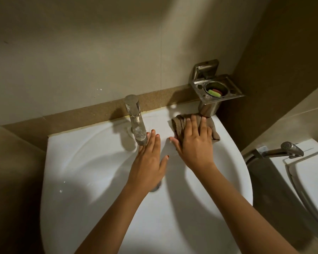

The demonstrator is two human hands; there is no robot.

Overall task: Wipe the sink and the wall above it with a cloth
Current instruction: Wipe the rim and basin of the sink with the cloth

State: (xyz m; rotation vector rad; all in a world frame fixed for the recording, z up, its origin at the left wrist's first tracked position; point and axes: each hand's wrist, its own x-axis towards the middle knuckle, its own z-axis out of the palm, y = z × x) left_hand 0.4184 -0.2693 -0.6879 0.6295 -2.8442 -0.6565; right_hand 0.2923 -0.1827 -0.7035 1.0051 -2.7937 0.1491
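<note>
Two bare hands reach over the white ceramic sink (77, 162), which sits below the beige tiled wall (72, 52). Leftmost, the left hand (149, 162) hovers with its grip apart, fingers spread and empty, its fingertips just beside the spout of the chrome tap (134, 118). Next, the right hand (195, 143) presses flat, fingers apart, on the crumpled brown cloth (180, 123) lying on the sink's back right ledge. Above the cloth hangs a steel wall-mounted holder (217, 87) containing green and red pieces. Farthest right stands a white toilet (312, 180).
</note>
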